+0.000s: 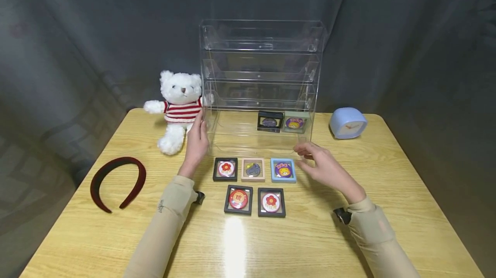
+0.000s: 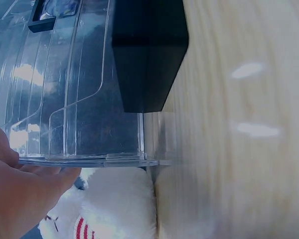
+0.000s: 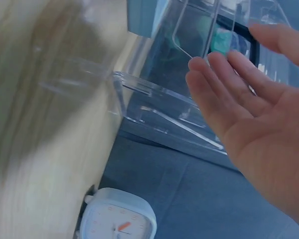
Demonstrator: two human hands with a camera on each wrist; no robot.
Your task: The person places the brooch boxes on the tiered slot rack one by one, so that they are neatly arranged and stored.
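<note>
A clear acrylic tiered rack (image 1: 259,78) stands at the back of the table. My left hand (image 1: 198,140) holds its left side, thumb at the front edge and fingers along the outside. My right hand (image 1: 323,166) is at the rack's lower right front corner, fingers bent loosely with nothing between them. On the lowest tier sit a black-framed badge (image 1: 270,122) and a green-framed badge (image 1: 295,123). In front of the rack lie a black-framed flower badge (image 1: 226,169), a beige-framed badge (image 1: 253,169) and a blue-framed bear badge (image 1: 283,170).
Nearer lie a black-framed red badge (image 1: 238,199) and another black-framed flower badge (image 1: 271,202). A white teddy bear (image 1: 181,106) in a striped sweater sits left of the rack. A dark red headband (image 1: 118,162) lies at left; a blue clock (image 1: 348,123) stands back right.
</note>
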